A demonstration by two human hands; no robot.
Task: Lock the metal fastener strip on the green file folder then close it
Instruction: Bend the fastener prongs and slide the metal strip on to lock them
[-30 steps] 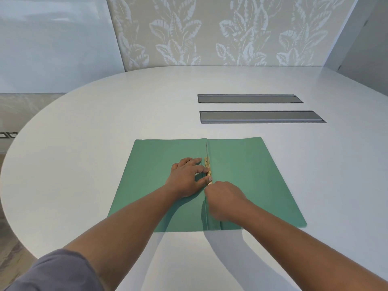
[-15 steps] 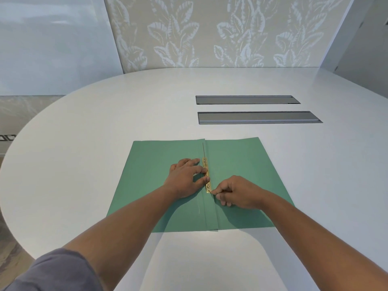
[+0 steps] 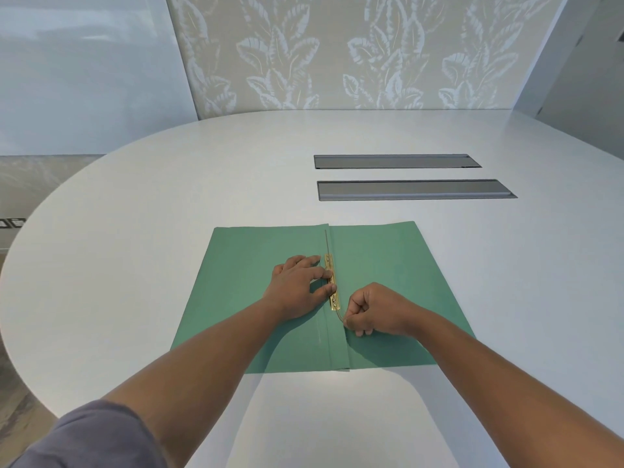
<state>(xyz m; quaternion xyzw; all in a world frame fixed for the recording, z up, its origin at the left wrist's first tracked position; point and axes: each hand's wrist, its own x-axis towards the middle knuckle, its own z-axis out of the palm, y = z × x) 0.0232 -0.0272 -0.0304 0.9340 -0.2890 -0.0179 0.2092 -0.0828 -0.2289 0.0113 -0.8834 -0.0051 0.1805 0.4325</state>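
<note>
A green file folder (image 3: 388,261) lies open and flat on the white table (image 3: 169,231), spine running away from me. A brass fastener strip (image 3: 331,282) sits along the spine near the middle. A thin prong sticks out beyond its far end, and another curves out from its near end. My left hand (image 3: 297,288) lies flat on the left cover, fingertips and thumb pressing the strip. My right hand (image 3: 371,310) is curled just right of the spine, thumb and forefinger pinching the near prong.
Two long grey recessed cable hatches (image 3: 412,190) lie in the table beyond the folder. The table's curved edge runs round the left side. A leaf-patterned wall (image 3: 337,52) stands behind.
My right hand has shifted from over the spine to its right side and drawn slightly toward me, now pinching the near prong. My left hand has stayed on the strip.
</note>
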